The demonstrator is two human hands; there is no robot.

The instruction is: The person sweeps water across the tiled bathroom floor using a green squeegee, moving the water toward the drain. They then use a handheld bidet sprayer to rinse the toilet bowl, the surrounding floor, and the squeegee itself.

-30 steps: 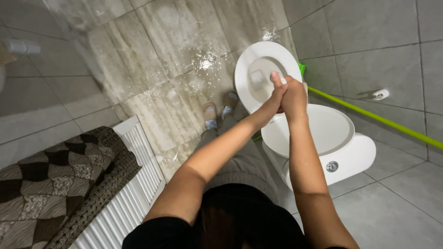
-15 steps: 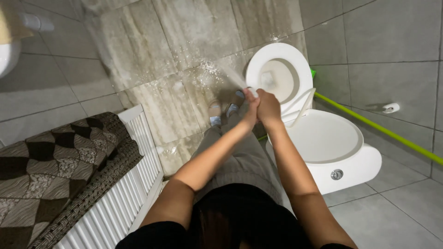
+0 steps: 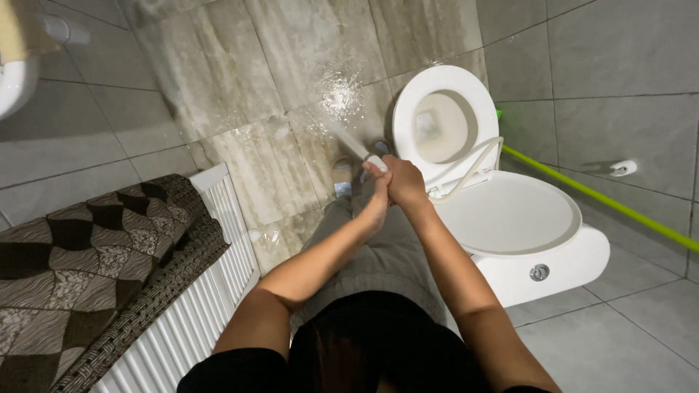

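Observation:
Both my hands grip a small white spray head (image 3: 375, 161) in front of me. My right hand (image 3: 405, 182) wraps it from the right, my left hand (image 3: 378, 195) presses against it from the left. A white hose (image 3: 473, 166) runs from the spray head back toward the toilet (image 3: 510, 211). A jet of water shoots up and left from the nozzle and splashes on the wet beige floor tiles (image 3: 338, 91). The toilet's lid (image 3: 444, 120) stands raised and its seat is down.
A white radiator (image 3: 196, 306) with a brown patterned cloth (image 3: 80, 255) draped over it stands at the left. A bright green pole (image 3: 604, 200) leans along the grey tiled wall at right. My sandalled feet (image 3: 342, 175) stand on the floor. A white basin's edge (image 3: 14, 80) shows at top left.
My hands have moved left, away from over the toilet bowl, and the water jet now hits the floor tiles further left. The view has shifted too.

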